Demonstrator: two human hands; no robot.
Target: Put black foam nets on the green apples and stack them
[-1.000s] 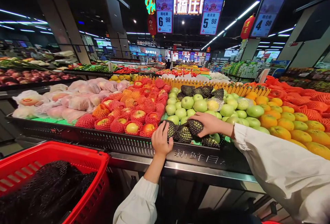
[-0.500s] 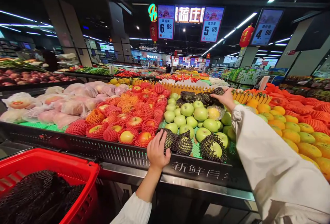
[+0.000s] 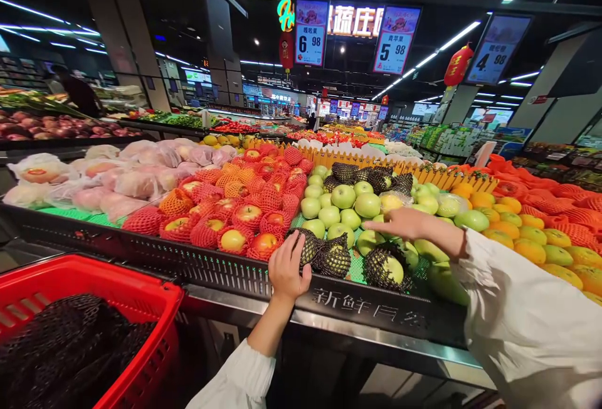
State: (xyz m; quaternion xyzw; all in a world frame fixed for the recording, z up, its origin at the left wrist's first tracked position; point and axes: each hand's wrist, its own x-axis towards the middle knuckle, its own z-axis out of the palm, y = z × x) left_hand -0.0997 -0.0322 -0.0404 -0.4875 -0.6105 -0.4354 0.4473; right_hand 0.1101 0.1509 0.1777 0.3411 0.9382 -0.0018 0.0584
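I stand at a fruit display. My left hand [image 3: 286, 268] rests on a green apple in a black net sleeve [image 3: 308, 247] at the front edge of the bin. A second netted apple [image 3: 335, 257] lies right beside it and a third [image 3: 388, 268] further right. My right hand [image 3: 399, 224] hovers flat, palm down and fingers apart, over the bare green apples [image 3: 342, 196] in the middle of the pile, holding nothing. More black-netted apples [image 3: 371, 178] sit at the back of the pile.
Red apples in red net sleeves [image 3: 235, 214] lie to the left, bagged fruit [image 3: 117, 180] further left, oranges [image 3: 531, 233] to the right. A red shopping basket [image 3: 155, 290] holding black netting stands at lower left. The bin's black front rail [image 3: 376, 308] carries white characters. Price signs hang overhead.
My right hand has come back from the rear of the green apple pile to its middle, open and empty. My left hand stays on the front netted apple.
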